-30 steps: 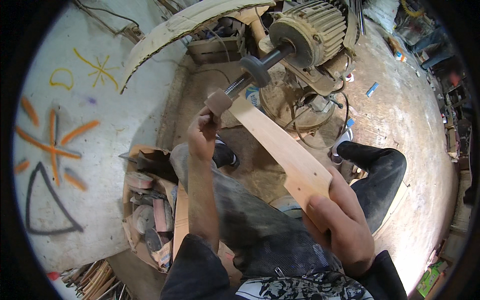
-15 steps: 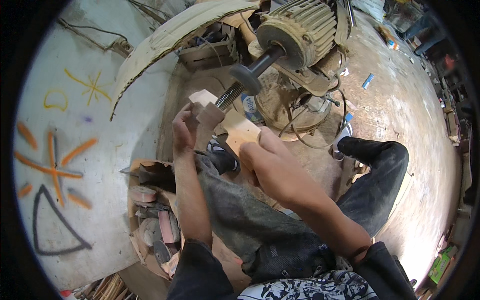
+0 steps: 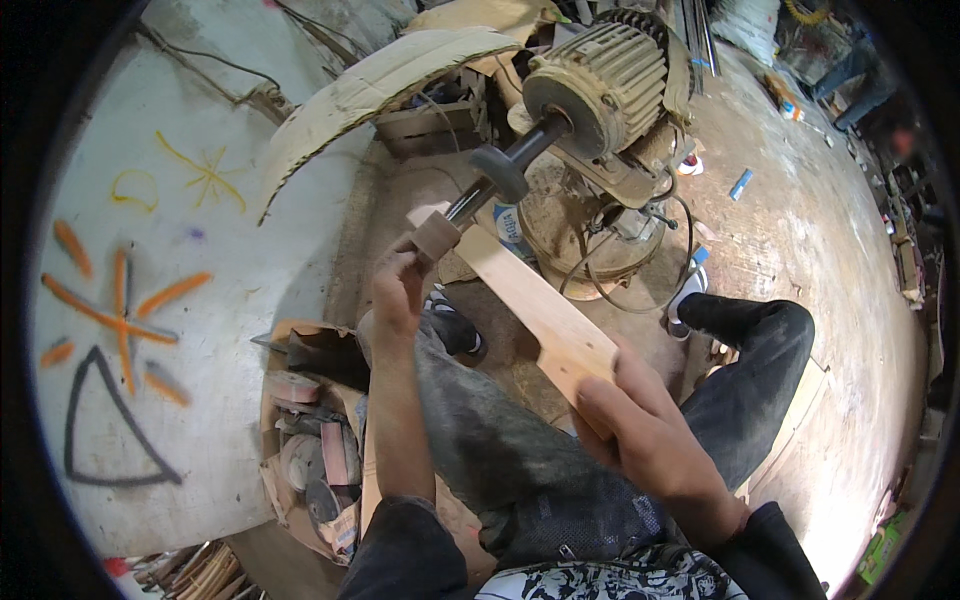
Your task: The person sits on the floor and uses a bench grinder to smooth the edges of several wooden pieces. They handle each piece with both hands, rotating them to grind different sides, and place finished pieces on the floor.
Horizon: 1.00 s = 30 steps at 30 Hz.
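My right hand (image 3: 640, 415) grips the wide end of a pale, paddle-shaped wooden piece (image 3: 545, 300) with small dark holes. The piece slants up and left to a brown drum (image 3: 436, 236) on the tip of the motor's spindle (image 3: 468, 202), and a pale part shows beyond the drum. Beside the drum, my left hand (image 3: 400, 285) is closed with curled fingers at the wood's far end; its exact hold is partly hidden. Wood and drum appear to meet. A dark round wheel (image 3: 499, 174) sits farther up the shaft.
A dusty electric motor (image 3: 600, 85) stands ahead, with loose cables (image 3: 690, 225) on its right. Curved cardboard (image 3: 375, 75) hangs at the upper left. Near my left leg, a carton (image 3: 290, 480) holds abrasive wheels and blocks. A painted board (image 3: 200, 300) is at left.
My right hand has moved down and right with the wooden piece, so more of its length shows right of the drum. My left hand stays by the drum. The spindle's coil pattern now looks smooth.
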{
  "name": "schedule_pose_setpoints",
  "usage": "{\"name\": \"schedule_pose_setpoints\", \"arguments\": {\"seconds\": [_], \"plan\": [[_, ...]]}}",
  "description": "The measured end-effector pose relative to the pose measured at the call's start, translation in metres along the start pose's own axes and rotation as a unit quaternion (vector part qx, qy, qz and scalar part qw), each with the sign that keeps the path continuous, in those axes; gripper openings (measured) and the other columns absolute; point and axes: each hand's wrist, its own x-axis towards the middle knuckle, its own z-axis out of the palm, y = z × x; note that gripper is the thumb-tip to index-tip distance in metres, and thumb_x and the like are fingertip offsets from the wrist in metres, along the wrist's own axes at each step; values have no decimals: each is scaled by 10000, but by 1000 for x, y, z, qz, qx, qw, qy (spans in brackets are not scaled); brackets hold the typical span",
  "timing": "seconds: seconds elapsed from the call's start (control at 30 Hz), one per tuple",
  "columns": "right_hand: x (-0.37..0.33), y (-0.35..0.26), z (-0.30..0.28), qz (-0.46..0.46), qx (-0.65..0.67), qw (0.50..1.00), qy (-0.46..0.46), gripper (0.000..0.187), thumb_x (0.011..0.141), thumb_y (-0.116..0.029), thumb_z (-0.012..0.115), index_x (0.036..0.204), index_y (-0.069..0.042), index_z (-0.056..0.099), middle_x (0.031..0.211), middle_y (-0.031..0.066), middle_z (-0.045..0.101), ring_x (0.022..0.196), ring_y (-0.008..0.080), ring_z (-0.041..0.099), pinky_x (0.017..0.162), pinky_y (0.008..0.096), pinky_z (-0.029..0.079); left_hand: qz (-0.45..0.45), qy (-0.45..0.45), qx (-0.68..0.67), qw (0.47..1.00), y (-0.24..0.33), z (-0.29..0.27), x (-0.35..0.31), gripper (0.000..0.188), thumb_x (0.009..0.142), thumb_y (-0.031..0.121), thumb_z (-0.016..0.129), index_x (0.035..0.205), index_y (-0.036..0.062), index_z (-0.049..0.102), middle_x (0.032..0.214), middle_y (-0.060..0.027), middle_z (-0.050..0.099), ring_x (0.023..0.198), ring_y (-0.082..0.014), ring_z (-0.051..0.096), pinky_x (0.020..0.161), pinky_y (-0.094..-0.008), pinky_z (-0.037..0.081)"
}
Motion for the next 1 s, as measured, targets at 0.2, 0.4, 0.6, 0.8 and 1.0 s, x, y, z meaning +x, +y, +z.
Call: {"name": "schedule_pose_setpoints", "arguments": {"seconds": [0.2, 0.4, 0.6, 0.8, 1.0], "plan": [[-50, 6, -15, 5, 27, 1000, -2, 371, 912, -156, 448, 1229, 1, 335, 655, 5, 439, 492, 82, 395, 453, 228, 313, -20, 30, 59, 998, 5, 37, -32, 207, 798, 91, 406, 910, -30, 531, 844, -38, 500, 749, -121, 416, 701, -270, 336], [-100, 25, -37, 30, 91, 995, 36, 368, 887, -155, 495, 1203, -15, 370, 675, -9, 454, 501, 59, 389, 456, 205, 292, -30, 53, -113, 992, 14, 84, -70, 275, 901, 195, 416, 958, -15, 584, 854, -54, 562, 811, -146, 493, 746, -276, 371], [-113, 51, -118, -111, -114, 948, 276, 301, 833, -194, 600, 1054, 5, 559, 782, 21, 562, 622, 83, 514, 549, 209, 402, -213, 28, -55, 975, 12, 86, -91, 316, 857, 283, 618, 997, 0, 601, 915, -70, 637, 776, -171, 625, 647, -288, 529], [-46, 47, -129, -358, 145, 846, 368, 240, 946, -187, 476, 1053, 23, 522, 951, 68, 600, 786, 131, 593, 655, 267, 490, -290, -178, 28, 940, -23, 171, -179, 265, 832, 80, 638, 1067, -25, 572, 938, -86, 622, 850, -169, 622, 750, -291, 526], [-43, 68, -68, -168, 39, 985, 25, 275, 975, -205, 392, 1164, -5, 398, 852, 80, 576, 745, 139, 605, 670, 275, 505, -262, -289, 196, 900, -20, 197, -186, 446, 760, 38, 684, 1163, -18, 501, 1027, -85, 594, 960, -175, 591, 817, -266, 491]]}}
